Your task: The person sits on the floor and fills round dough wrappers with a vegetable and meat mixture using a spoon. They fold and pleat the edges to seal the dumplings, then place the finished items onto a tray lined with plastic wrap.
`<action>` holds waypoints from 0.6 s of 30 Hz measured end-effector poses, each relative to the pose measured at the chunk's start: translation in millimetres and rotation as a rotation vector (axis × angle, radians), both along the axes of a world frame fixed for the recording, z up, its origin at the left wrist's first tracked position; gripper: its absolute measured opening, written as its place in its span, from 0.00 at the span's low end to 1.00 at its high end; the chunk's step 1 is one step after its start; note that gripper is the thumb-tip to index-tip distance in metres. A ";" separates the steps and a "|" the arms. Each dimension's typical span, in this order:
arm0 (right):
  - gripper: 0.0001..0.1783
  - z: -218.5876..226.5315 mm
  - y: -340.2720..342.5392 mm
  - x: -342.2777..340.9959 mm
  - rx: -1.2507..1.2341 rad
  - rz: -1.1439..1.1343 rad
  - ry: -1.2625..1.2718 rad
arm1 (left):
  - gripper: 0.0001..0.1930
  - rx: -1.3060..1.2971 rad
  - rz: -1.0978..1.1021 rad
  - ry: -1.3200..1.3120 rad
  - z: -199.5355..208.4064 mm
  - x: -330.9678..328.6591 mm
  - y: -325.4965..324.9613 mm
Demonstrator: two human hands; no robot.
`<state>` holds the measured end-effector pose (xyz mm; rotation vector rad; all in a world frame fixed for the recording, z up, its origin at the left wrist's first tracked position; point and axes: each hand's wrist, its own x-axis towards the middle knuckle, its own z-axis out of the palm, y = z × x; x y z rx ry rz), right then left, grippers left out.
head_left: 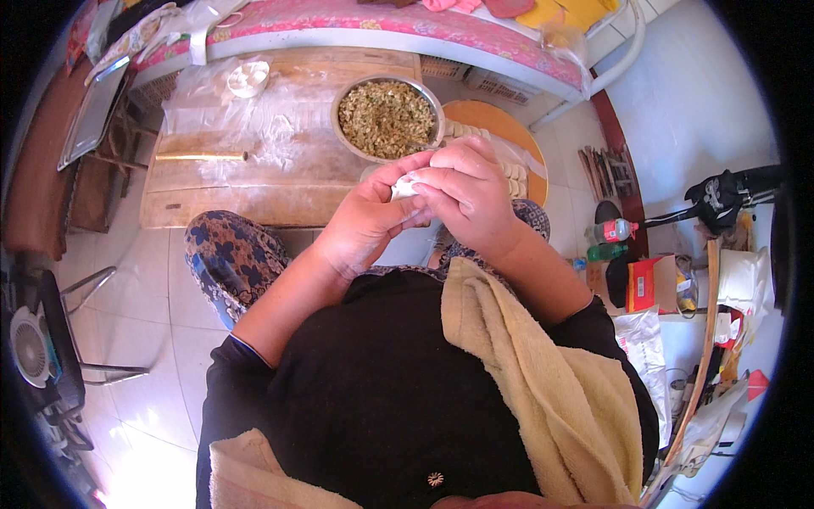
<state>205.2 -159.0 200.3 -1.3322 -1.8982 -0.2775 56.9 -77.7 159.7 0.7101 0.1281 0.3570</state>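
Between my two hands is a small white dough dumpling (404,187), held up over the near right side of the wooden table. My left hand (360,214) cups it from the left, with thumb and fingers closed on it. From the right, my right hand (466,188) pinches its edge; the fingers cover part of it. Just beyond my hands stands a metal bowl (438,127) filled with chopped green-brown filling (386,117). To the right, partly behind my right hand, finished dumplings (514,180) lie in rows on a round board (487,117).
A rolling pin (202,156) lies on the floury wooden table (191,204). Behind it, a white bowl (248,78) holds pale pieces on plastic film. A bed (356,32) borders the far side. Bottles (612,231) and boxes crowd the right; a fan (34,346) stands left.
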 end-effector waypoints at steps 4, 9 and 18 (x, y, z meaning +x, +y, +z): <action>0.11 4.1 -0.2 0.4 0.004 0.030 -0.032 | 0.28 0.154 0.032 0.035 -3.9 1.2 2.5; 0.13 0.9 2.0 -4.2 0.046 0.039 -0.075 | 0.28 0.335 0.075 0.029 -0.5 1.8 2.3; 0.11 6.6 0.3 -8.2 0.058 0.022 -0.070 | 0.32 0.353 0.046 0.041 -1.3 -2.2 5.7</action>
